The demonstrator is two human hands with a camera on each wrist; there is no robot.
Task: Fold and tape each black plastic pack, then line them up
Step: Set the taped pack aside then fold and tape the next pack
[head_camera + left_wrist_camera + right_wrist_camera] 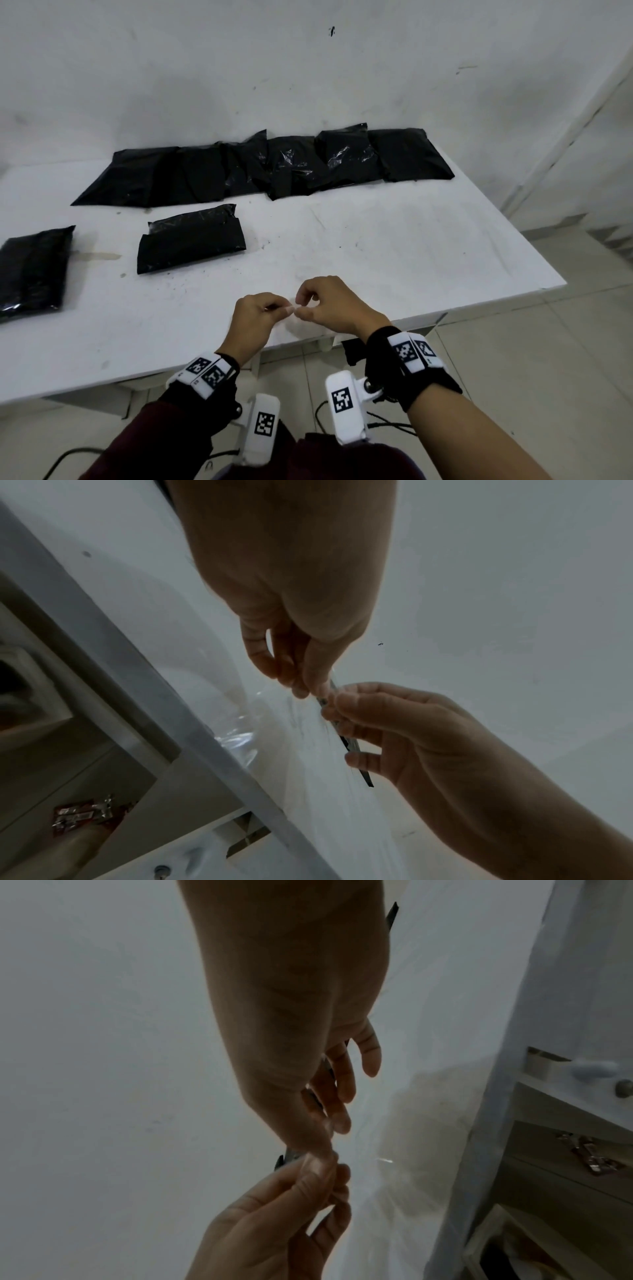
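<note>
Lower centre: our left hand (251,317) and right hand (329,301) pinch clear tape (294,306) between fingertips; packs (191,238) lie upper left on the worktop (394,246).

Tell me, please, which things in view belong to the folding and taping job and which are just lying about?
Part of the job:
- clear tape piece, pinched between left hand and right hand
- folded pack near the middle of the table
- pack at the left edge
- row of packs by the wall

Just lying about:
- crumpled foil wrapper under the table
- cables by the floor
</note>
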